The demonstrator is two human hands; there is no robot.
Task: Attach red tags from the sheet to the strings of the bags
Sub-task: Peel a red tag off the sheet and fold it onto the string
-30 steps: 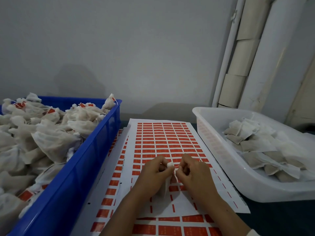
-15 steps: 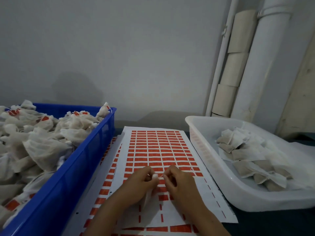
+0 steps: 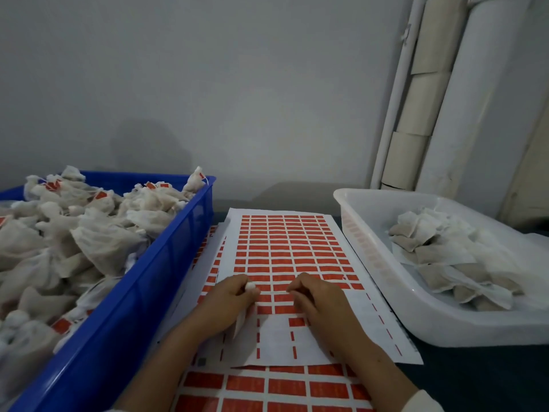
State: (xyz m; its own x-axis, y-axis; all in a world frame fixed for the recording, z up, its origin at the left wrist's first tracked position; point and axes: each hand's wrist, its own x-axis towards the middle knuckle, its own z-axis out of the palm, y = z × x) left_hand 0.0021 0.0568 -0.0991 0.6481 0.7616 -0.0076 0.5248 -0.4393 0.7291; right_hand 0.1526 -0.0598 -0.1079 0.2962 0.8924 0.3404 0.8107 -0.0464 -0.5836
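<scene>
Sheet (image 3: 285,248) between left crate (image 3: 166,263) and right tub (image 3: 386,281).

A dark worktop (image 3: 475,382) carries a blue crate (image 3: 124,298) at nine o'clock; tag sheets (image 3: 285,251) at centre; a white tub (image 3: 416,319) at three o'clock.

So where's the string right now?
In the head view it runs low and centre, stretched between the left hand and right hand, just above the red tag sheet: the string.
</scene>
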